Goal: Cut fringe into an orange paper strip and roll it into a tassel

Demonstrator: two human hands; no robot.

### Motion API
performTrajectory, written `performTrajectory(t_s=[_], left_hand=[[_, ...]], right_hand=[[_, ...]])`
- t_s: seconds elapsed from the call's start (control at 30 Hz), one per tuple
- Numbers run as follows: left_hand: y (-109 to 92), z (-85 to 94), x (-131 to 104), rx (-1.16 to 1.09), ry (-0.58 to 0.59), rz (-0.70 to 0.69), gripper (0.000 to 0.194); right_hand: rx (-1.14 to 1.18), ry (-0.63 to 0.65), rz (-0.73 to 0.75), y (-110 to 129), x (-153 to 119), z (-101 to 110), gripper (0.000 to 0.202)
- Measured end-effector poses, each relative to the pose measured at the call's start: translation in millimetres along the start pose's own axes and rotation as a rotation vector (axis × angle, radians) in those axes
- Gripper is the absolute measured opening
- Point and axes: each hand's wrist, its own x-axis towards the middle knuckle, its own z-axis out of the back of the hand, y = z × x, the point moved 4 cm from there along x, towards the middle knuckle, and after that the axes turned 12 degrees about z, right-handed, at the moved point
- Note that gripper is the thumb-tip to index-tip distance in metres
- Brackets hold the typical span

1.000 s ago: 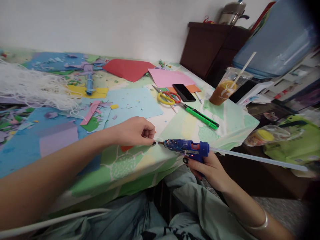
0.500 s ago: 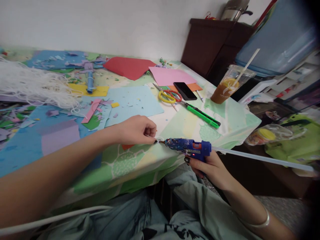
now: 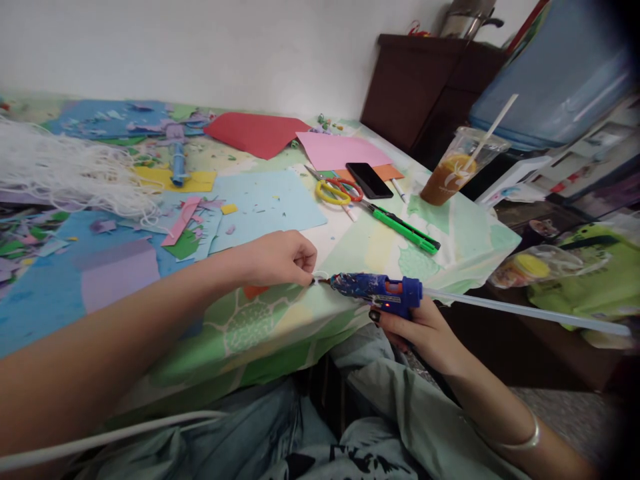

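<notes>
Glue gun tip held at a pinched white cord

The person's left hand (image 3: 285, 260) is closed, thumb and fingers pinching a small piece of white cord (image 3: 321, 274) near the table's front edge; the fingertips hide part of it. The right hand (image 3: 425, 333) is wrapped around the handle of a blue glue gun (image 3: 375, 290), its small red light lit and its nozzle right at the cord, just beside the left fingertips. Whether the nozzle touches the cord cannot be told. A long, pale glue stick (image 3: 525, 310) juts from the gun's rear.

Little differs from the earlier frames: against the things on the table, both hands and the gun sit slightly farther right than a second ago, and the same close pairing of nozzle and cord remains.

Beyond them, on the patterned tablecloth (image 3: 250, 327), the scissors (image 3: 334, 193), green cutter (image 3: 405, 228) and black phone (image 3: 369, 181) lie as before. The drink cup (image 3: 450, 173) stands to their right. A tangled heap of white string (image 3: 75, 173) lies far left, beyond the light blue sheet (image 3: 265, 207).
</notes>
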Motion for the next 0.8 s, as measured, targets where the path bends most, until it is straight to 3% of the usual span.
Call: performTrajectory(t_s=[0.2, 0.43, 0.6, 0.8], left_hand=[[4.0, -0.6, 5.0, -0.035, 0.029, 0.01, 0.006], [5.0, -2.7, 0.4, -0.097, 0.134, 0.108, 0.005], [0.7, -3.5, -1.0, -0.014, 0.032, 0.098, 0.009], [3.0, -8.5, -1.0, 0.016, 0.011, 0.055, 0.01]], right_hand=[[0.078, -0.031, 0.029, 2.2, -0.1, 1.4, 0.021], [-0.01, 0.01, 0.001, 3.5, -0.8, -0.9, 0.017], [-0.051, 0.017, -0.008, 6.5, -0.9, -2.4, 0.014], [-0.048, 0.017, -0.011, 3.8, -1.1, -2.3, 0.016]])
